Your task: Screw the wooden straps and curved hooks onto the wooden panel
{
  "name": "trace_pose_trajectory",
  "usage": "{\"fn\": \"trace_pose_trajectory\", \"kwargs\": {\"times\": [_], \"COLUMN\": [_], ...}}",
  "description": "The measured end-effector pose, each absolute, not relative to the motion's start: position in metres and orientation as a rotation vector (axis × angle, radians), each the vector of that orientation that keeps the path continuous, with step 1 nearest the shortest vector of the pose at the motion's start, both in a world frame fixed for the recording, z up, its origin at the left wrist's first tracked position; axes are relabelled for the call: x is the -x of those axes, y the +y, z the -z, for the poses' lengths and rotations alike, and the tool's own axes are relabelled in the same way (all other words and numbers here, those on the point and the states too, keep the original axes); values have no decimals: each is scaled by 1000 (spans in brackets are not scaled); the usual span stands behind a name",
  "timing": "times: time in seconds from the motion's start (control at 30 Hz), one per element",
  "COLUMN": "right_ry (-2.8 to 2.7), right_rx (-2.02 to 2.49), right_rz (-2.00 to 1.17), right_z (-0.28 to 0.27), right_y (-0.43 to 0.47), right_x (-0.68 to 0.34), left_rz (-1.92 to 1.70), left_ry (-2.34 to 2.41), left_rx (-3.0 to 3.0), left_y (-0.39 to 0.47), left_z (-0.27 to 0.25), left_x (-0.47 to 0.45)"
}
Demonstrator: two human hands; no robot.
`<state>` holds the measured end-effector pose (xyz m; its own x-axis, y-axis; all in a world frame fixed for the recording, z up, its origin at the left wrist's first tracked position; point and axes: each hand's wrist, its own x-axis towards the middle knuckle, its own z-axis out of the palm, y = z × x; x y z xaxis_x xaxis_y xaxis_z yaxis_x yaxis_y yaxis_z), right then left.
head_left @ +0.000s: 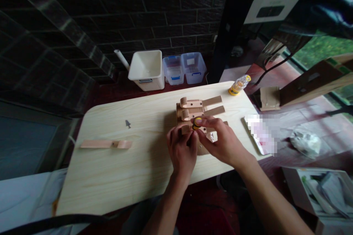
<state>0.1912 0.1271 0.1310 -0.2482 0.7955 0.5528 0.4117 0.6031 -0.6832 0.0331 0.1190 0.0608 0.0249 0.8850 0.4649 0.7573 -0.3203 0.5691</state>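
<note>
A wooden assembly [193,104] with several slats and curved end pieces stands on the pale wooden table [138,176]. My right hand [224,141] pinches a short yellow-and-black screwdriver [197,121] between thumb and fingers, held over one of the slats. Close beside it, my left hand [182,152] is closed on a small wooden piece [186,129] at the near side of the assembly. Dark screw heads or holes show along the slats. Both hands cover much of the assembly's near part, and the screwdriver's tip is hidden.
A loose wooden slat [96,144] and a small grey arrow shape [128,123] are on the table's left. A clear bottle with yellow ends [239,85] stands at the back right corner. Behind the table are a white bin [149,84] and clear plastic boxes [194,75].
</note>
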Motion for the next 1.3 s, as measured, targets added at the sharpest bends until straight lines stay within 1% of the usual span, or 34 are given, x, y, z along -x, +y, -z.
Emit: {"fn": "trace_pose_trajectory", "kwargs": {"times": [1.3], "right_ry": [-1866], "right_rx": [961], "right_rz": [-495], "right_z": [-128], "right_y": [128], "right_x": [-191], "left_rz": [-1161], "left_ry": [1716], "left_rx": [-2105], "left_y": [119], "left_z": [-60], "left_x": [-32]}}
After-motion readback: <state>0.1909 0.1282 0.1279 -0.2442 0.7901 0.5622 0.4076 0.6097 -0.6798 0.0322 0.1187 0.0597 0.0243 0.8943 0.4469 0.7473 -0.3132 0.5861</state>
